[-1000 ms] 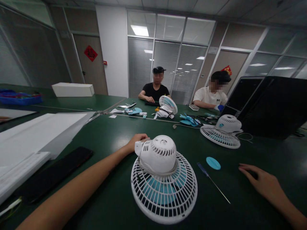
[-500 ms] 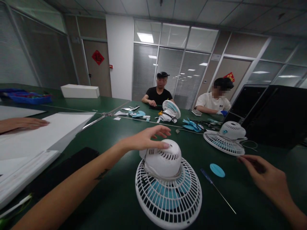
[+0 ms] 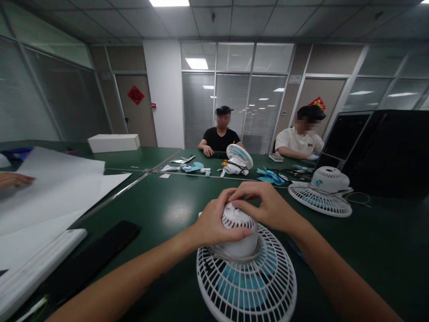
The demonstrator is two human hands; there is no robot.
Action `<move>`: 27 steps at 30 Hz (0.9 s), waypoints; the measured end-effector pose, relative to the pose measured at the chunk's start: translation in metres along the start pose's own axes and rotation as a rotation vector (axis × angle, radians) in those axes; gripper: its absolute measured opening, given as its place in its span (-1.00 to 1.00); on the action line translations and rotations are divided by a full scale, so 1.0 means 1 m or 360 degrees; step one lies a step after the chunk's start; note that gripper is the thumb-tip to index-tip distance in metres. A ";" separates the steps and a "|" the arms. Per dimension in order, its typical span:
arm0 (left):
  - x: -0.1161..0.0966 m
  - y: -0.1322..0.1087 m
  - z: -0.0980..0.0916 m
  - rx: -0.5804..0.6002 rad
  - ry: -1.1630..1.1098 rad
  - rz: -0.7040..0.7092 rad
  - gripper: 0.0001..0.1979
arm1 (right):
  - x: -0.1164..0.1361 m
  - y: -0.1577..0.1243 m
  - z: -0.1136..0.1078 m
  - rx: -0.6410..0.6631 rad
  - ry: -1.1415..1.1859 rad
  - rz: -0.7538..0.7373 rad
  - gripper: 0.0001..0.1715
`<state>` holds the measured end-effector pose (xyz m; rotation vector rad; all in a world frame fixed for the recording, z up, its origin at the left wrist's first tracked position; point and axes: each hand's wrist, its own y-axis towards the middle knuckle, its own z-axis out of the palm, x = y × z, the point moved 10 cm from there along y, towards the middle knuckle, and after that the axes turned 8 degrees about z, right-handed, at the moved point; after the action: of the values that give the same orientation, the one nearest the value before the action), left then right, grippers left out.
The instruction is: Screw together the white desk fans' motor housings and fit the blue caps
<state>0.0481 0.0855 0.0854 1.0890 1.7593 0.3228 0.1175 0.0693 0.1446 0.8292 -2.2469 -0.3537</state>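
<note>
A small white fan (image 3: 246, 281) with blue blades lies face down on the green table (image 3: 167, 205), its round motor housing (image 3: 239, 232) pointing up. My left hand (image 3: 214, 221) wraps round the left side of the housing, thumb across its front. My right hand (image 3: 264, 203) rests on top of the housing with fingers curled and pinched together over it. What, if anything, the right fingertips pinch is hidden.
A black phone (image 3: 90, 261) and white foam sheets (image 3: 50, 192) lie at the left, where another person's hand (image 3: 13, 180) rests. A second fan (image 3: 321, 192) sits at the right beside dark monitors (image 3: 378, 152). Two people sit across the table with fan parts (image 3: 236, 161).
Both my hands have come onto the fan's motor housing: the left from its far side, the right from the table at the right. The view tilted up slightly.
</note>
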 end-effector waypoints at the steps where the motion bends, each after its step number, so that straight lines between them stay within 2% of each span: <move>1: 0.002 -0.001 -0.001 -0.0021 0.0004 0.0000 -0.16 | 0.004 0.002 0.001 0.0010 -0.0091 -0.0031 -0.84; 5: 0.004 -0.001 0.001 -0.0015 -0.0007 -0.0034 -0.11 | 0.007 0.005 0.005 0.0072 -0.0223 -0.0020 -0.80; 12: -0.006 0.000 0.004 -0.0008 0.0005 -0.0060 -0.10 | 0.007 0.001 0.007 0.0124 -0.0308 0.0067 -0.81; 19: -0.004 -0.001 0.006 -0.0014 -0.0024 -0.0100 -0.09 | 0.023 -0.015 0.009 0.0273 -0.0598 -0.0026 -0.77; 23: -0.007 0.000 0.005 -0.0016 -0.0020 -0.0091 -0.09 | 0.026 -0.022 0.007 0.0307 -0.0560 -0.0024 -0.72; 25: -0.008 0.000 0.006 -0.0002 -0.0006 -0.0108 -0.09 | 0.023 -0.027 0.004 0.0253 -0.0492 -0.0041 -0.72; 27: -0.008 0.000 0.005 0.0009 0.0015 -0.0138 -0.07 | 0.013 -0.037 -0.006 0.0036 -0.0484 -0.0053 -0.62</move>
<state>0.0532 0.0783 0.0878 1.0133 1.8110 0.2702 0.1314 0.0331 0.1384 0.8737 -2.5228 -0.4997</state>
